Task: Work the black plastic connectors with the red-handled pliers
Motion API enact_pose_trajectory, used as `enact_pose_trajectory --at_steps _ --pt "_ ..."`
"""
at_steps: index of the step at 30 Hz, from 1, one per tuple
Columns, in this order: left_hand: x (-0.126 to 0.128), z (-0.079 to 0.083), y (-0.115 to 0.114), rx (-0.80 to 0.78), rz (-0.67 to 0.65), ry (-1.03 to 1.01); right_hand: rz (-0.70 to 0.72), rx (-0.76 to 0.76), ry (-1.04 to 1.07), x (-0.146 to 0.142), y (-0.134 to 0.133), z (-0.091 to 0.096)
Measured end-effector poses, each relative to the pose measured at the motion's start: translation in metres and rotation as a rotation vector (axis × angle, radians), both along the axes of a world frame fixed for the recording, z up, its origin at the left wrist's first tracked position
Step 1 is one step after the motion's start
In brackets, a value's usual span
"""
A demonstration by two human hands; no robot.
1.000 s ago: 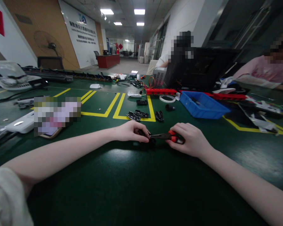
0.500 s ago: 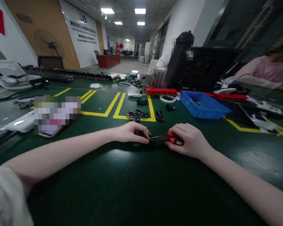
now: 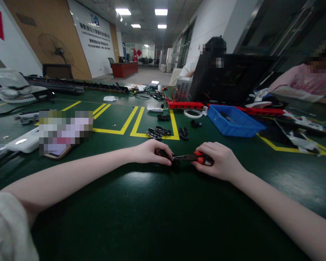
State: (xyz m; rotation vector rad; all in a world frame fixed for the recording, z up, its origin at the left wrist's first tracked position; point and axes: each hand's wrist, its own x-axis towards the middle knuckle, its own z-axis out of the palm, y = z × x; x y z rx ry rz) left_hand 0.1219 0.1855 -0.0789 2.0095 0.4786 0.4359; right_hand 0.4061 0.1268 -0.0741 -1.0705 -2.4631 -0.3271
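My right hand (image 3: pixel 220 160) is closed round the red handles of needle-nose pliers (image 3: pixel 188 157), whose tips point left. Between thumb and fingers, my left hand (image 3: pixel 152 152) grips a small black part (image 3: pixel 162 153), mostly covered by the fingers. The plier tips meet this part at my left fingertips; whether the jaws are clamped on it I cannot tell. Beyond my hands lie several black plastic pieces (image 3: pixel 163 131) near a yellow tape line, with another black piece (image 3: pixel 183 133) to their right.
A blue bin (image 3: pixel 233 123) stands beyond my right hand, near a white tape roll (image 3: pixel 193 114) and a black cylinder (image 3: pixel 196 123). At left lies a phone (image 3: pixel 67 136) beside a white device (image 3: pixel 24 140). A red power strip (image 3: pixel 186 105) runs farther back; two people sit across the table.
The pliers and my right hand have shifted very slightly to the right. My left hand keeps its grip on the black part in nearly the same place.
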Motion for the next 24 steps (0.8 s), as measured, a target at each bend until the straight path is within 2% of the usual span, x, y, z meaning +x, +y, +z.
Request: enact_pose_trajectory --at_steps 12,20,24 --pt "0.0005 0.0003 -0.0014 0.052 0.022 0.014 -0.005 0.015 -0.023 0.0002 -0.0008 0.0004" --pt "-0.0006 0.0068 -0.0069 0.26 -0.017 -0.028 -0.019 -0.011 -0.057 -0.001 -0.0004 0.001" --pt "0.0002 0.0069 -0.0086 0.312 -0.003 -0.045 -0.036 -0.023 -0.066 -0.003 -0.0014 0.0027"
